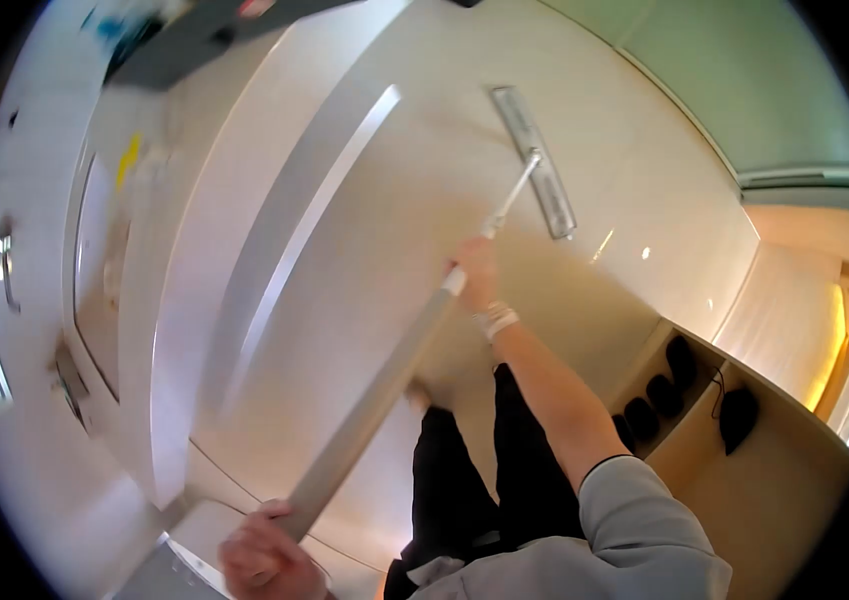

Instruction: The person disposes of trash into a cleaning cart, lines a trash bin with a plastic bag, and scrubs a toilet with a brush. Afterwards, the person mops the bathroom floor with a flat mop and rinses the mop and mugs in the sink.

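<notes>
A flat mop (pixel 512 115) with a long grey-and-white handle (pixel 374 400) runs diagonally across the view. Its rectangular head rests on the pale, shiny floor (pixel 424 170), beyond my feet. My left hand (pixel 269 553) is closed around the handle's near end, at the lower left. Farther along, my right hand (pixel 474 272) grips the handle close to where the thinner pole begins. A pale band circles the right wrist. My black-trousered legs (pixel 454 465) stand just right of the handle.
To the right, an open wooden shelf unit (pixel 744 480) holds several dark shoes (pixel 664 395). A greenish glass panel (pixel 744 80) borders the floor at the upper right. White cabinet or door fronts (pixel 34 290) line the left side. A dark surface (pixel 204 45) juts in at upper left.
</notes>
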### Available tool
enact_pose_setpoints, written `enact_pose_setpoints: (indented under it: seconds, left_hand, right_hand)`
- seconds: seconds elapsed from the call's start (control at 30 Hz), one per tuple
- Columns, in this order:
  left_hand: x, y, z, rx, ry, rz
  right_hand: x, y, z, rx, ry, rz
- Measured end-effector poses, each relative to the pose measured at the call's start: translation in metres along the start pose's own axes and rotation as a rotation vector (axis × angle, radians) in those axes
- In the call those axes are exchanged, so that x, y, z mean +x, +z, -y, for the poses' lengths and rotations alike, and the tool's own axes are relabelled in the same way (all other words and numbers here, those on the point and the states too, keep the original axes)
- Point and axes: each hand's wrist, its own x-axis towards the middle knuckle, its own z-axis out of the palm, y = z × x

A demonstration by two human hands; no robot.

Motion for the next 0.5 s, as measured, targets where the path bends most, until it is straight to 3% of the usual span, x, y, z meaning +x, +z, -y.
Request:
enact_pose_setpoints:
  seconds: [0.1, 0.2, 0.23, 0.3, 0.37, 0.4, 0.43, 0.5]
  left_hand:
    - [-0.030, -0.087, 0.053, -0.078, -0.139, 0.062]
    - [-0.063, -0.157, 0.089, -0.143, -0.298, -0.007]
    - [-0.074, -0.189, 0.095, -0.228, -0.301, 0.015]
    - [-0.095, -0.262, 0.099, -0.227, -0.315, -0.130]
    - [-0.119, -0.353, 0.098, -0.297, -0.337, -0.401]
    - [-0.134, -0.416, 0.095, -0.434, -0.356, -0.422]
    - [-0.139, -0.452, 0.076, -0.552, -0.334, -0.579]
    - [-0.160, -0.526, 0.028, -0.381, -0.297, -0.851]
  right_hand:
    - [-0.057, 0.030, -0.001, -0.028, -0.029, 0.074]
    - [-0.119, 0.073, 0.010, 0.215, 0.320, 0.062]
    - [-0.136, 0.085, 0.036, 0.515, 0.591, -0.037]
    - [-0.196, 0.121, 0.074, 0.806, 0.828, -0.015]
    - [-0.255, 0.171, 0.122, 0.413, 0.255, 0.225]
    - [-0.288, 0.195, 0.161, 0.027, -0.271, 0.311]
    - [-0.322, 0.221, 0.208, 0.132, -0.227, 0.394]
    - [-0.387, 0.273, 0.303, 0.335, -0.114, 0.548]
